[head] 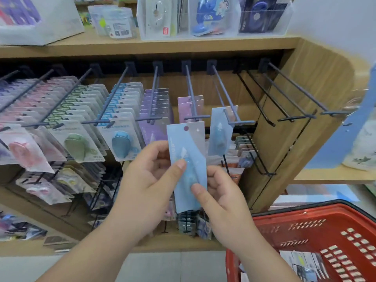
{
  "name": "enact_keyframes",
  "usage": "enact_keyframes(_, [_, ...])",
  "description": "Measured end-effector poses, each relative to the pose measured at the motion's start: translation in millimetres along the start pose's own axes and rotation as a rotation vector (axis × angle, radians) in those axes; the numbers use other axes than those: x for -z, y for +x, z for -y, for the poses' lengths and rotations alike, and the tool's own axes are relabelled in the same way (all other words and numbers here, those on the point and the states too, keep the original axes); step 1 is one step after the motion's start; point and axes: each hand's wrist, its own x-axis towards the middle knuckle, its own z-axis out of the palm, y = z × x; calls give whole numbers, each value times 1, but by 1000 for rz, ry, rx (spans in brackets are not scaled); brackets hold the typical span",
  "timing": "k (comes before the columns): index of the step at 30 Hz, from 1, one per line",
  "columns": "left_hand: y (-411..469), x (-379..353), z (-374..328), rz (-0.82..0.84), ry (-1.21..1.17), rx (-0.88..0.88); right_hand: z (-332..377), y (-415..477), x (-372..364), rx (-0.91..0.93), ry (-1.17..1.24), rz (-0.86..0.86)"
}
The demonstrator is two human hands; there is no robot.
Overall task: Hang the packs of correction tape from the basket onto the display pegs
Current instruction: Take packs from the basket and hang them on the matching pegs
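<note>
Light-blue carded correction-tape pack (188, 165): upright at centre, pinched by left hand (150, 180) and right hand (221, 200), just near of the black wire display pegs (225, 94). Red plastic basket (305, 241): near right; one matching blue pack (220, 133) hangs on a peg.

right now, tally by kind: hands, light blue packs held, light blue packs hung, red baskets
hands: 2, left hand and right hand
held light blue pack: 1
hung light blue pack: 1 in view
red basket: 1
total: 5
</note>
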Motion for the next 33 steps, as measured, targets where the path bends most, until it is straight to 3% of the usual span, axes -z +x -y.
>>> enact_keyframes(5, [17,21,2,-229,475,-403,-10,-11,30,-53,-39,-138])
enact_keyframes(7, [27,27,2,-256,589,-487,-14,-11,39,-53,-40,-212])
enact_keyframes(16, [54,14,6,-125,639,-448,-26,8,56,-85,-149,-266])
enact_keyframes(28, [61,22,11,-103,677,-499,-33,67,58,-149,-300,-278])
enact_keyframes(33, [58,28,10,4,649,-469,-32,80,55,-221,-368,-326])
